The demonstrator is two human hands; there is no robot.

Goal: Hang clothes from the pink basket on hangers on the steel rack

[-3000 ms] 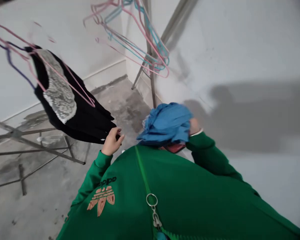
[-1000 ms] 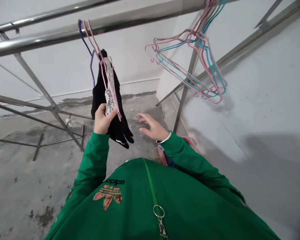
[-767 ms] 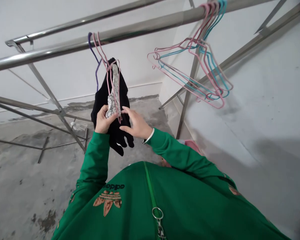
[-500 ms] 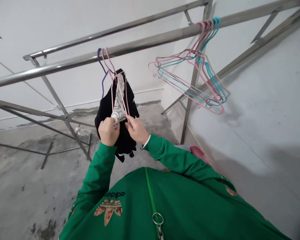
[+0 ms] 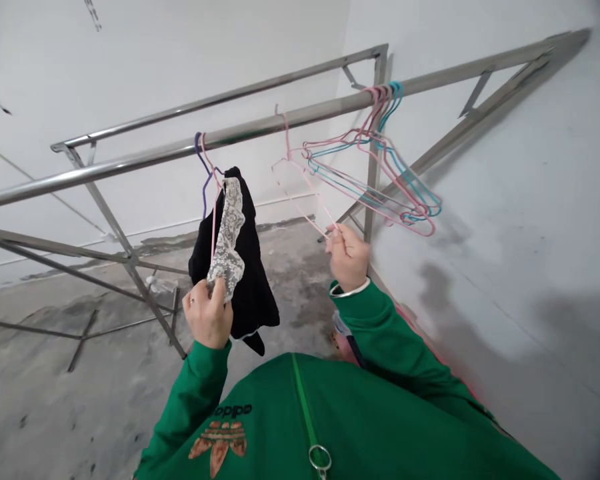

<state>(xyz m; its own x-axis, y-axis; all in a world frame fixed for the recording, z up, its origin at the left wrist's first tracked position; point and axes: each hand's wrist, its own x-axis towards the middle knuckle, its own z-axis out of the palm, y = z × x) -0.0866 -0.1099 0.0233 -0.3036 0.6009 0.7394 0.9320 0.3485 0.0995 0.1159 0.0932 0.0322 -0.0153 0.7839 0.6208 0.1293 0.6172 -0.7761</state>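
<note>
My left hand [image 5: 209, 312] is closed on the lower end of a white lace garment [image 5: 229, 230], which hangs on a pink hanger [image 5: 213, 233] from the metal rail. Right behind it hangs a black garment [image 5: 253, 280], beside a purple hanger [image 5: 206, 183]. My right hand [image 5: 349, 257] grips the lower corner of another pink hanger [image 5: 307, 180] that bears no clothing. That hanger's hook is up at the rail, and it is tilted towards me. I cannot tell whether the hook still rests on the rail.
Several pink and blue hangers [image 5: 380, 167] hang bunched on the rail [image 5: 250, 129] at the right. The metal rack's crossed legs [image 5: 135, 267] stand on the concrete floor [image 5: 35, 387]. A white wall [image 5: 520, 200] runs along the right side.
My right hand has moved right, taking a pink hanger away from the lace garment along the rail. My left hand keeps hold of the lace, now slightly lower. The camera view has shifted.
</note>
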